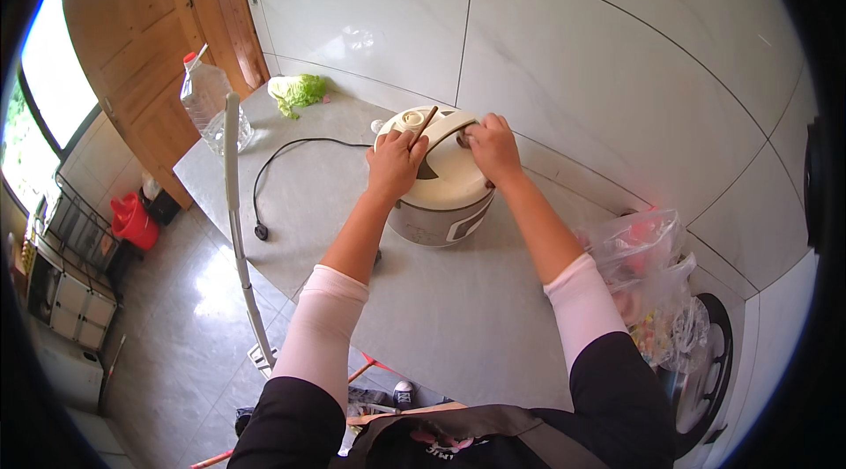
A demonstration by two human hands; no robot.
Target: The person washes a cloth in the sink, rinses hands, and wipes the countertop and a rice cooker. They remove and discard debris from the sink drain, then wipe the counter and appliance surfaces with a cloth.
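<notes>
A cream rice cooker [441, 227] with a shut lid stands on the grey countertop [462, 310] near the tiled wall. My left hand [395, 168] lies on the lid's left part, with a thin brown stick [426, 125], perhaps a chopstick, between thumb and fingers. Beside the round steam vent [413, 118], that stick points up and away. At the right end of the curved lid handle [449, 128] is my right hand [494, 150], fingers bent against the lid's side. Whether those fingers grip the handle is hidden. The cooker's black cord [291, 144] trails left to a plug [262, 231].
A clear plastic bottle [208, 102] and a leafy green vegetable [297, 92] occupy the counter's far left. A pale pole [232, 158] rises before its left edge. Clear plastic bags [644, 270] lie right, beside a black-rimmed round object [707, 376]. A red bucket [135, 221] is across the floor.
</notes>
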